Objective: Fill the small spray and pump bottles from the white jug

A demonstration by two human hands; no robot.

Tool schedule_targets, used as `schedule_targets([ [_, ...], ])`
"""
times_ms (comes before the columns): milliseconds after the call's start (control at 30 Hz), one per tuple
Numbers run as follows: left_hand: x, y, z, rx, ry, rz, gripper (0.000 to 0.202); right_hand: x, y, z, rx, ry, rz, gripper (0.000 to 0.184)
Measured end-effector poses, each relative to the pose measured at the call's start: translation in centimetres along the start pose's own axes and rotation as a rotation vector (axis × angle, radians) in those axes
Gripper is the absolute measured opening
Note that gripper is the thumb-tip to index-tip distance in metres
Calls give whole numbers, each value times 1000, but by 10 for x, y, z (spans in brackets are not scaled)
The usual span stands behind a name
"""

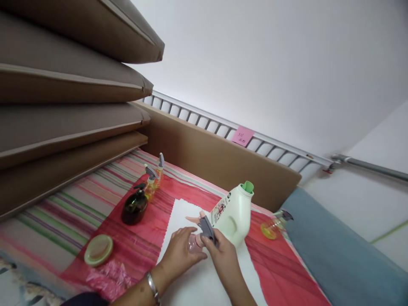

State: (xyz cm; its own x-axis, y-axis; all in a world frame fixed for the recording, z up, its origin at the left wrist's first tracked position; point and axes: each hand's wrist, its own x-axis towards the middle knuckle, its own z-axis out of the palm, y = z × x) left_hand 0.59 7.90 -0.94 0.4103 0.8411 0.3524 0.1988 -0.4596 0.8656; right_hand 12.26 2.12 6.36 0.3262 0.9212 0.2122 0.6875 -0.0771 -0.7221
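Observation:
My left hand is wrapped around a small clear pinkish spray bottle standing on a white cloth. My right hand pinches the bottle's grey and pink trigger head at the neck. Just behind my right hand stands a pale green detergent jug with an open green spout. A silver bracelet sits on my left wrist.
On the red striped cloth are a dark pump bottle, two yellow spray bottles, a round green lid and crumpled pink plastic. Another yellow spray bottle lies at right. Brown cushions stack at left; a cardboard panel stands behind.

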Motion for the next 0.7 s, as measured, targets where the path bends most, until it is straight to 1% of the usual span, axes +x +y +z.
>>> schedule_targets([
  [100, -3, 3, 1, 20, -17, -11, 40, -4, 6, 10, 117, 26, 102, 22],
  [167, -3, 3, 0, 33, -22, -6, 39, -4, 9, 16, 155, 53, 146, 23],
  [267, -1, 3, -2, 51, -34, -1, 41, -1, 12, 19, 178, 82, 153, 22],
  [300, 0, 4, -3, 50, -31, 3, 38, 0, 12, 19, 205, 64, 141, 21],
  [367, 2, 7, -6, 17, -39, 34, 32, 4, 14, 16, 312, -37, 103, 20],
  [433, 3, 11, -9, -39, -67, 69, 34, 7, 17, 14, 442, -157, 82, 23],
  [467, 4, 13, -11, -57, -79, 71, 38, 8, 20, 15, 505, -179, 87, 28],
  [500, 4, 14, -12, -63, -85, 62, 40, 9, 23, 17, 561, -162, 98, 34],
  [533, 4, 16, -12, -60, -80, 48, 41, 9, 26, 21, 601, -113, 109, 42],
  [600, 4, 16, -12, -48, -52, 45, 39, 8, 32, 28, 614, 22, 108, 54],
  [633, 4, 16, -11, -44, -42, 61, 37, 8, 33, 31, 599, 69, 98, 57],
  [667, 4, 15, -11, -40, -38, 76, 39, 8, 34, 32, 589, 87, 89, 61],
  [700, 4, 14, -10, -30, -41, 78, 41, 7, 33, 33, 597, 80, 85, 65],
])
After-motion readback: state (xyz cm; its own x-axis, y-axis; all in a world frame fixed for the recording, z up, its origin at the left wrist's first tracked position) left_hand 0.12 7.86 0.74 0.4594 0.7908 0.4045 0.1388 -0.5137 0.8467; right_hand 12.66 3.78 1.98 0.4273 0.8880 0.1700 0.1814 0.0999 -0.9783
